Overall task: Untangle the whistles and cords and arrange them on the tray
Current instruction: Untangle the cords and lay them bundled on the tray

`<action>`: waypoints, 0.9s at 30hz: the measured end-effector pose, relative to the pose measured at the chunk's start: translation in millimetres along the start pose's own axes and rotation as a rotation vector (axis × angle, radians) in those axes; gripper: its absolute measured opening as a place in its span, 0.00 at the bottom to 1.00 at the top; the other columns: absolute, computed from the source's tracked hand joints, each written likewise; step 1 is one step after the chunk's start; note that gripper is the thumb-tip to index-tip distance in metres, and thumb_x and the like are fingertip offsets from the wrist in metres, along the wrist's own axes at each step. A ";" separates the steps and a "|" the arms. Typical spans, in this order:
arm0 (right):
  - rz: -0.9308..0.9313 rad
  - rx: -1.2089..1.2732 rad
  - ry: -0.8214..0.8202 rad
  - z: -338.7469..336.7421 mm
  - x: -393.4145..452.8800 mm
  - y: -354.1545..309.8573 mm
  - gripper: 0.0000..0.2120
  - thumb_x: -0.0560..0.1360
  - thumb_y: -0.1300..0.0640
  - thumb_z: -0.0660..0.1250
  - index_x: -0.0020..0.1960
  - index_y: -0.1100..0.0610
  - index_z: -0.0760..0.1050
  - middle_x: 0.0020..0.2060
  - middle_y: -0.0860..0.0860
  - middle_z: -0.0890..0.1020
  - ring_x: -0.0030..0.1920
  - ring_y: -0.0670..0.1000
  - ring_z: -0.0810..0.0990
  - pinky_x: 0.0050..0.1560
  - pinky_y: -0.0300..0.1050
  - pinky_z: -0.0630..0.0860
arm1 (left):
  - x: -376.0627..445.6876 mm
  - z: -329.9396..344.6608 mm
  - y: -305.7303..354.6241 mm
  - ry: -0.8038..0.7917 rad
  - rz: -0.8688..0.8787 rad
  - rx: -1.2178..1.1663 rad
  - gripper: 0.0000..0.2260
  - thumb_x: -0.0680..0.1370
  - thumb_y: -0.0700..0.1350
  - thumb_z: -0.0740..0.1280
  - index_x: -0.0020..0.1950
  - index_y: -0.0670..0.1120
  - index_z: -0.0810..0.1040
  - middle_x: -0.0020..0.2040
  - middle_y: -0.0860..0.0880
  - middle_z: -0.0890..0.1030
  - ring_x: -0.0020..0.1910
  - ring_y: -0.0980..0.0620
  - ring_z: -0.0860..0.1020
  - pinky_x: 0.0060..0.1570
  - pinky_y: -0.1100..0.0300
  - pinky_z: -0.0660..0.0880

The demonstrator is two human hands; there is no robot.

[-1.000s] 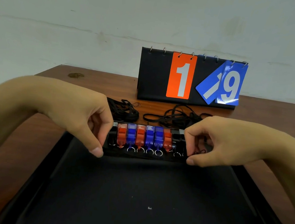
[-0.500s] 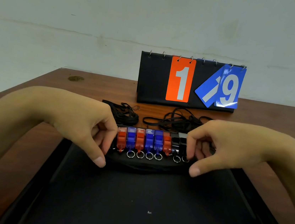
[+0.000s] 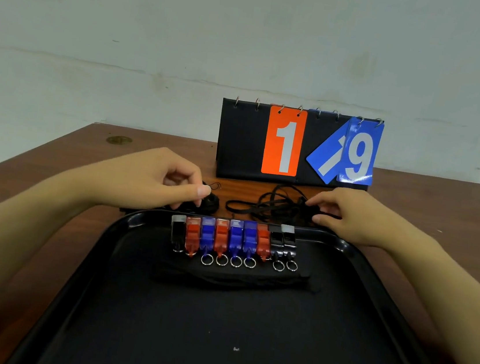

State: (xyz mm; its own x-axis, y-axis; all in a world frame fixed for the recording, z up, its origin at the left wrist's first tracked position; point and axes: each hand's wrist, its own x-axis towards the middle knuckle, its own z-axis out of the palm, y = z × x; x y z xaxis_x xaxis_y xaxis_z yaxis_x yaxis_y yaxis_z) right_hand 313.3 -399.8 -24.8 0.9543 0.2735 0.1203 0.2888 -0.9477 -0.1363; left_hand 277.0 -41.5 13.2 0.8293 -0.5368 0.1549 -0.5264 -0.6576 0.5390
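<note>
Several whistles (image 3: 235, 237), black, red and blue, lie side by side in a row at the far end of the black tray (image 3: 353, 256), key rings toward me. A straightened black cord (image 3: 233, 279) lies across the tray just in front of them. Beyond the tray's far rim, my left hand (image 3: 168, 185) curls its fingers onto a small coiled cord bundle (image 3: 212, 202), which it partly hides. My right hand (image 3: 343, 215) pinches the right side of a loose tangle of black cords (image 3: 272, 207) on the table.
A black flip scoreboard (image 3: 241, 139) showing an orange 1 and a blue 9 stands right behind the cords. The brown wooden table (image 3: 37, 169) runs up to a pale wall. The near part of the tray holds only a small speck (image 3: 236, 348).
Both hands left the whistle row on the tray and moved forward over the rim to the cords on the table. The whistles stay in their row.
</note>
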 end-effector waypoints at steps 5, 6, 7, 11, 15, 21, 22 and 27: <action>-0.033 0.041 0.134 -13.3 -0.3 8.4 0.14 0.77 0.48 0.71 0.61 0.42 0.74 0.50 0.45 0.78 0.51 0.47 0.79 0.54 0.43 0.74 | 3.2 4.6 -1.0 -0.018 -0.025 0.008 0.12 0.81 0.58 0.64 0.44 0.56 0.84 0.33 0.52 0.82 0.30 0.58 0.76 0.38 0.70 0.72; -0.075 0.043 0.132 -18.7 -2.0 9.8 0.09 0.78 0.49 0.71 0.56 0.41 0.75 0.49 0.44 0.77 0.51 0.45 0.78 0.55 0.43 0.75 | 3.4 4.7 -1.6 -0.022 -0.026 0.005 0.12 0.81 0.58 0.64 0.44 0.56 0.84 0.33 0.52 0.83 0.31 0.57 0.77 0.38 0.69 0.73; -0.114 0.039 0.095 -23.1 -4.2 10.5 0.06 0.78 0.50 0.71 0.52 0.40 0.77 0.48 0.43 0.77 0.51 0.44 0.78 0.55 0.43 0.75 | 3.5 4.7 -2.0 -0.021 -0.026 0.000 0.12 0.81 0.58 0.64 0.44 0.57 0.84 0.33 0.52 0.83 0.31 0.57 0.77 0.39 0.69 0.73; -0.126 -0.061 -0.138 -19.4 -7.5 8.6 0.05 0.78 0.49 0.70 0.52 0.39 0.78 0.47 0.45 0.76 0.49 0.44 0.76 0.53 0.43 0.76 | 3.4 4.8 -0.8 -0.010 -0.015 -0.016 0.11 0.81 0.57 0.64 0.44 0.57 0.84 0.32 0.52 0.82 0.31 0.60 0.78 0.40 0.71 0.73; -0.092 -0.054 -0.083 -13.1 -4.4 5.1 0.02 0.78 0.50 0.70 0.48 0.44 0.78 0.44 0.46 0.77 0.47 0.46 0.77 0.51 0.44 0.77 | 2.9 6.1 1.1 -0.016 -0.006 0.004 0.11 0.80 0.57 0.64 0.44 0.57 0.84 0.33 0.52 0.83 0.33 0.55 0.80 0.42 0.65 0.76; -0.074 0.168 0.446 -25.4 -11.5 -25.8 0.05 0.80 0.53 0.64 0.45 0.48 0.74 0.35 0.44 0.80 0.36 0.47 0.79 0.37 0.45 0.74 | 1.4 9.0 10.9 0.127 0.099 -0.063 0.06 0.82 0.50 0.65 0.53 0.56 0.81 0.36 0.49 0.84 0.37 0.56 0.83 0.46 0.60 0.80; -0.097 0.227 0.536 -27.3 -14.7 -36.6 0.04 0.80 0.53 0.64 0.46 0.49 0.73 0.35 0.45 0.80 0.35 0.48 0.79 0.36 0.45 0.75 | 1.2 10.3 15.9 0.168 0.120 -0.091 0.06 0.82 0.48 0.65 0.56 0.56 0.81 0.36 0.49 0.83 0.37 0.59 0.82 0.43 0.67 0.77; -0.364 0.430 0.530 -21.3 -34.0 -96.3 0.01 0.79 0.55 0.70 0.49 0.52 0.78 0.33 0.45 0.83 0.34 0.47 0.80 0.34 0.32 0.70 | -0.9 22.5 36.3 0.113 0.123 -0.256 0.16 0.82 0.50 0.65 0.70 0.57 0.74 0.35 0.50 0.82 0.28 0.62 0.76 0.35 0.71 0.73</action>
State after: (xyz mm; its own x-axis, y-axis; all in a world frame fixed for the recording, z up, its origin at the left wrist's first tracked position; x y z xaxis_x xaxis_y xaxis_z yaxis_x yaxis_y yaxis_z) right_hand 251.4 -321.4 5.2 0.6603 0.3373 0.6710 0.6854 -0.6359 -0.3548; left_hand 252.9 -76.8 14.0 0.7856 -0.5324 0.3153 -0.5715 -0.4291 0.6995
